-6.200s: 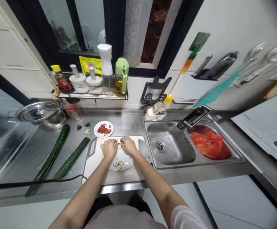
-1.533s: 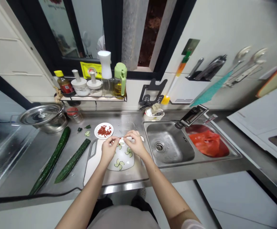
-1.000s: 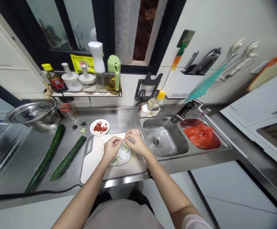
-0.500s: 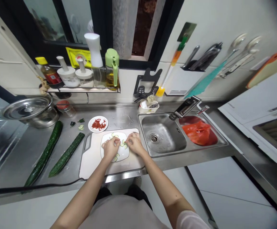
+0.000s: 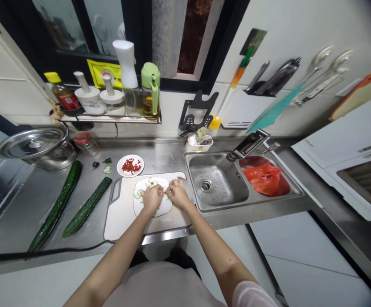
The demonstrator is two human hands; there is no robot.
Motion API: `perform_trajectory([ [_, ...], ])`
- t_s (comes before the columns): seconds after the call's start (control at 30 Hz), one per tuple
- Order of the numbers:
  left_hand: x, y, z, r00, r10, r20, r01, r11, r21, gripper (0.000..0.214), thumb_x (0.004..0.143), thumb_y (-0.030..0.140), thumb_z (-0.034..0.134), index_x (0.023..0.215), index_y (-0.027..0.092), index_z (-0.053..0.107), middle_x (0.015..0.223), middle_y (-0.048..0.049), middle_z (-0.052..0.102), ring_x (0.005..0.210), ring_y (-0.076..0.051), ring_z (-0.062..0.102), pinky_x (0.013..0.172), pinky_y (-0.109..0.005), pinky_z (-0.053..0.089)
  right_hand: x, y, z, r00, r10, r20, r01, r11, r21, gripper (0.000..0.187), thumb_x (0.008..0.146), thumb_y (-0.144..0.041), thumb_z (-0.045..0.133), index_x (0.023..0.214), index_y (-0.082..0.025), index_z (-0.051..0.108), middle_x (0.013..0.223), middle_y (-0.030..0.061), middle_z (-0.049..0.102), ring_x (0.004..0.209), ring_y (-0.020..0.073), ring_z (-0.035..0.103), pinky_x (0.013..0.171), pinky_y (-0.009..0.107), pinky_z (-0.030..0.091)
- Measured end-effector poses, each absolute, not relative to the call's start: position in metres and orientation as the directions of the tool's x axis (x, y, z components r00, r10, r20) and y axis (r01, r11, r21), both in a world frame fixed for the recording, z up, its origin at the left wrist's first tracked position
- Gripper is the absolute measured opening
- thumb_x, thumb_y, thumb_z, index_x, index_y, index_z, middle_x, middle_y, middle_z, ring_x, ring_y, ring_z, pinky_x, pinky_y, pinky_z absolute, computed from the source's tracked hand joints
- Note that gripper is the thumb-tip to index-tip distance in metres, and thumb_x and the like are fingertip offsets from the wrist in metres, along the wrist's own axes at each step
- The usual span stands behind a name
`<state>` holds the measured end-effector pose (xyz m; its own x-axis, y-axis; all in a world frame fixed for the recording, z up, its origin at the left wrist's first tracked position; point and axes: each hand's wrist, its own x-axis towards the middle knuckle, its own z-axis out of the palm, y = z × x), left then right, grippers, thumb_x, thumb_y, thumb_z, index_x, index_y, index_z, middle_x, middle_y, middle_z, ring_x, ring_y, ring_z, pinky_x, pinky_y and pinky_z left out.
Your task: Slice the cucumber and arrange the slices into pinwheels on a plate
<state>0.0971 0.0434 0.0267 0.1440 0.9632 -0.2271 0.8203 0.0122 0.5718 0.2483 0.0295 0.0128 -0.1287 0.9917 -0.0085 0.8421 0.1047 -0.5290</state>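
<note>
My left hand and my right hand meet over a white plate that lies on a pale cutting board. Thin cucumber slices are spread on the plate, some under my hands. Both hands have their fingers curled down and pinched together on the slices at the plate's middle; what sits between the fingertips is hidden. Behind the board stands a small white dish of chopped red chili.
A whole cucumber and a half cucumber lie left of the board, cucumber ends behind them. A lidded steel pot is far left, a sink with a red bag right. A black cable runs along the counter's front edge.
My hands, raised and pinching a cucumber slice apart a second ago, have come down onto the plate and drawn close together. The view has shifted slightly.
</note>
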Motion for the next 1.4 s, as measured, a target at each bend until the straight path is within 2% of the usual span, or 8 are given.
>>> perform_trajectory([
  [0.3, 0.104, 0.044, 0.019, 0.152, 0.966, -0.210, 0.845, -0.017, 0.535, 0.014, 0.081, 0.026, 0.054, 0.089, 0.024, 0.066, 0.086, -0.0048, 0.070, 0.097, -0.026, 0.056, 0.084, -0.038, 0.029, 0.248, 0.030, 0.009, -0.132, 0.991, -0.017, 0.860, 0.106, -0.499, 0.011, 0.083, -0.025, 0.058, 0.079, -0.020, 0.067, 0.109, 0.0057, 0.053, 0.108, 0.0226, 0.036, 0.093, 0.036, 0.031],
  [0.47, 0.106, 0.045, 0.018, 0.155, 0.959, -0.237, 0.857, -0.011, 0.515, 0.015, 0.083, 0.028, 0.054, 0.091, 0.024, 0.066, 0.088, -0.0045, 0.070, 0.098, -0.025, 0.055, 0.085, -0.039, 0.028, 0.248, 0.029, 0.004, -0.134, 0.991, 0.023, 0.861, 0.128, -0.493, 0.012, 0.084, -0.026, 0.057, 0.078, -0.020, 0.066, 0.111, 0.0062, 0.052, 0.109, 0.0229, 0.036, 0.093, 0.036, 0.032],
  [0.7, 0.106, 0.045, 0.015, 0.154, 0.961, -0.229, 0.853, -0.013, 0.522, 0.014, 0.083, 0.026, 0.053, 0.090, 0.025, 0.065, 0.088, -0.0033, 0.069, 0.098, -0.025, 0.055, 0.085, -0.039, 0.028, 0.249, 0.029, 0.000, -0.080, 0.996, 0.046, 0.848, 0.092, -0.521, 0.006, 0.081, -0.024, 0.059, 0.082, -0.021, 0.065, 0.108, 0.0061, 0.051, 0.109, 0.0237, 0.037, 0.094, 0.038, 0.033],
  [1.4, 0.102, 0.047, 0.020, 0.128, 0.960, -0.247, 0.845, 0.025, 0.534, 0.016, 0.082, 0.029, 0.053, 0.092, 0.025, 0.066, 0.089, -0.0035, 0.070, 0.098, -0.025, 0.056, 0.084, -0.038, 0.029, 0.250, 0.029, 0.000, -0.023, 0.998, 0.061, 0.836, 0.053, -0.546, 0.008, 0.082, -0.024, 0.058, 0.082, -0.021, 0.065, 0.109, 0.0056, 0.050, 0.109, 0.0230, 0.037, 0.093, 0.036, 0.034],
])
